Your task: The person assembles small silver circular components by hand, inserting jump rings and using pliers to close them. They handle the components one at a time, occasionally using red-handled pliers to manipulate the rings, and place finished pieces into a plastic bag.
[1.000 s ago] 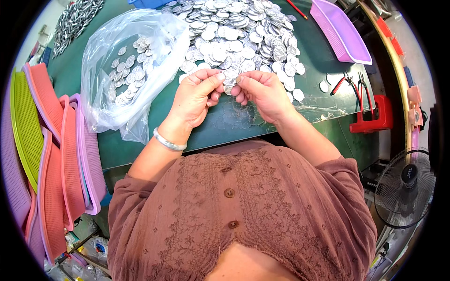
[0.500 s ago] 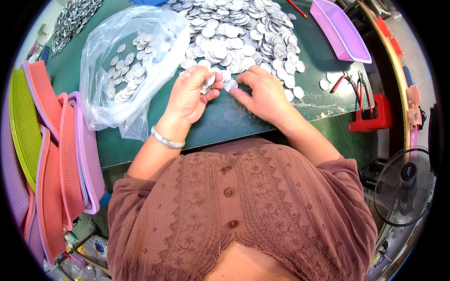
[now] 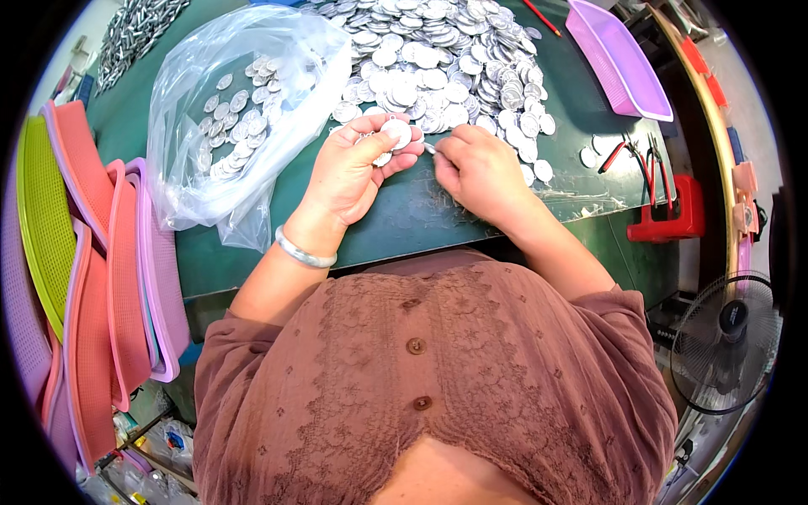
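Several round silver metal discs (image 3: 396, 133) are held in my left hand (image 3: 349, 172), with the thumb pressed on the top one and the fingers curled beneath. My right hand (image 3: 484, 168) is closed in a pinch just to the right, on a silver disc (image 3: 430, 149) seen nearly edge-on; most of it is hidden by the fingers. Both hands are above the front part of the green table, before a large heap of silver discs (image 3: 438, 59). Left of my left hand lies a clear plastic bag (image 3: 189, 76) with more such discs in it.
On the green table (image 3: 387, 223) are a purple basket (image 3: 619, 67), red-handled pliers (image 3: 648, 168), a red pencil (image 3: 543, 17) and a pile of small metal parts (image 3: 135, 38). A red holder (image 3: 669, 215) is at the right edge. Stacked baskets (image 3: 93, 337) stand left, a fan (image 3: 728, 337) right.
My left hand has turned so that a disc's face shows under the thumb. My right hand has closed into a pinch on a disc and shifted slightly right. The view has shifted a little.
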`<action>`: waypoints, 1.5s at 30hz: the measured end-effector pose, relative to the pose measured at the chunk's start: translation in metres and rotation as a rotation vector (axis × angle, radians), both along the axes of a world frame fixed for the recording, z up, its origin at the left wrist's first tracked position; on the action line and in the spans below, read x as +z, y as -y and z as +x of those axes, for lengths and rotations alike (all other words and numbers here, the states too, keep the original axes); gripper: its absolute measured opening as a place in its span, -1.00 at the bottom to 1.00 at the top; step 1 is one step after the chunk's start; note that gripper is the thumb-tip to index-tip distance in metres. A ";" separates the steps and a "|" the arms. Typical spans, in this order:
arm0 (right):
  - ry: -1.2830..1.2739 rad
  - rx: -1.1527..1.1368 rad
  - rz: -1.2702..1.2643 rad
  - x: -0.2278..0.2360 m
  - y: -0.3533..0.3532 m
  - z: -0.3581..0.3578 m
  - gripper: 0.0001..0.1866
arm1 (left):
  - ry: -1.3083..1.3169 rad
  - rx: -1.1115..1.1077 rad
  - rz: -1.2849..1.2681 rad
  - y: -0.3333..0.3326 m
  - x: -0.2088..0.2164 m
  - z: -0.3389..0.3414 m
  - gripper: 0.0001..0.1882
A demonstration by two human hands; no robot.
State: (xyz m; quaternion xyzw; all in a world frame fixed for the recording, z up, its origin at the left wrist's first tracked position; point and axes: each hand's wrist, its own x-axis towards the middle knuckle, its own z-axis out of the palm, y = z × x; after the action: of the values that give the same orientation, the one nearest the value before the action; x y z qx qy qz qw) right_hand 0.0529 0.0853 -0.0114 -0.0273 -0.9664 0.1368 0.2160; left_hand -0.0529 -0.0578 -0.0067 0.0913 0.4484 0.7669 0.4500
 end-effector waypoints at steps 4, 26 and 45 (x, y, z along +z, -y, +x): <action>0.000 -0.044 -0.220 -0.002 -0.013 0.001 -0.90 | -0.018 0.002 -0.002 0.000 0.002 0.001 -0.74; 0.140 0.012 -1.839 0.012 0.000 -0.004 -0.85 | 0.040 -0.022 0.014 -0.002 -0.006 0.004 -0.76; -0.023 -0.059 0.061 0.009 -0.024 -0.016 -0.71 | 0.137 0.042 -0.040 -0.003 0.004 0.000 -0.80</action>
State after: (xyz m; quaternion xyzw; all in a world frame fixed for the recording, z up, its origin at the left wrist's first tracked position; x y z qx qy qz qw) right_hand 0.0366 0.1091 -0.0025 -0.0477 -0.9664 0.1011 0.2316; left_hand -0.0529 -0.0551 -0.0025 0.0204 0.4335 0.7715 0.4652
